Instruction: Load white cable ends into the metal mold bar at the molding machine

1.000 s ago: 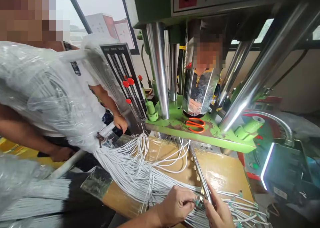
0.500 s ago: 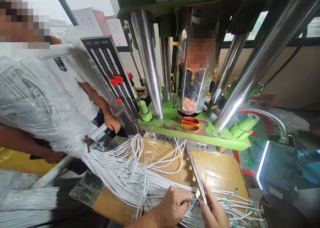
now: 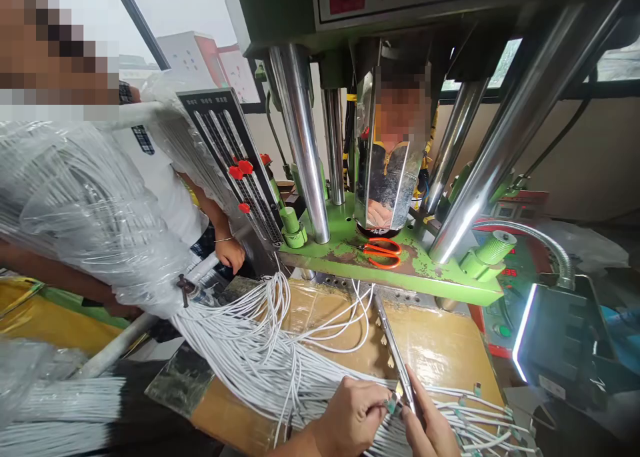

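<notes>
My left hand [image 3: 353,411] is closed in a pinch on a small cable connector [image 3: 391,404] with a green part. The connector is held against the near end of a narrow metal bar [image 3: 391,343], which slants away toward the press. My right hand [image 3: 431,425] grips that near end, fingers along its right side and thumb by the connector. Several small pale tabs [image 3: 384,340] stick out from the bar's left edge. White cables [image 3: 235,340] run in a thick bundle beneath both hands. Exactly how connector and bar meet is too small to tell.
A green press [image 3: 330,251] with steel columns stands ahead, orange-handled scissors [image 3: 383,251] on its plate. Connector-tipped cable ends [image 3: 477,390] lie at right. A lit lamp [image 3: 525,333] stands beyond. Another person's hand [image 3: 230,255] is at left, by plastic-wrapped cables [image 3: 90,223].
The head view has shifted slightly, so the surroundings sit a little lower and further right. My hands keep nearly the same grip, with the connector at the bar.
</notes>
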